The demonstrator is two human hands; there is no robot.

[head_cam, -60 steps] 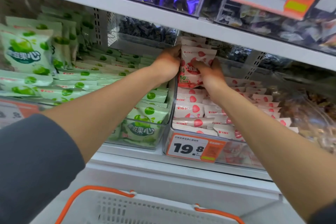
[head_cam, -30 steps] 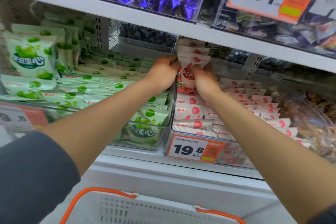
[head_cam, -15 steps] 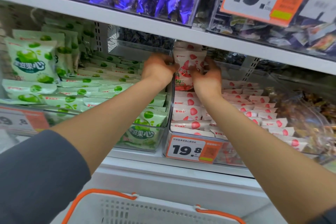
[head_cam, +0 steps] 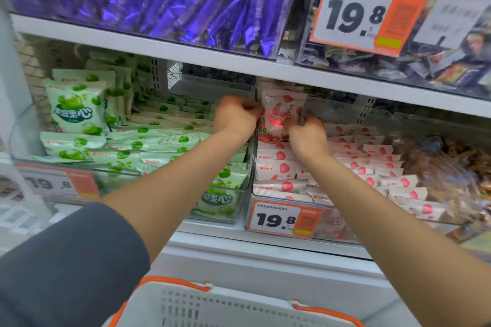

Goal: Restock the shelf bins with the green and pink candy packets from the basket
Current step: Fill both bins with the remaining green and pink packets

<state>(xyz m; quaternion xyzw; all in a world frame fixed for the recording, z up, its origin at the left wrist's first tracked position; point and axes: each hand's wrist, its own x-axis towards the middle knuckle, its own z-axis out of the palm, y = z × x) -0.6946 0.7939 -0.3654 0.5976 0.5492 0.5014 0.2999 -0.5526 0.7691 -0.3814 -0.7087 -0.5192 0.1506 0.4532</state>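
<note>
Update: left hand and right hand are each pinching a side of one pink packet, holding it upright at the pink bin's far left corner, beside the green bin.

pink packet upright, pinched between left hand and right hand. flat pink packets under right hand; green packets left of left hand; basket below both.

Dark grey sleeve ends above left elbow; left grip, right grip bare.
</note>
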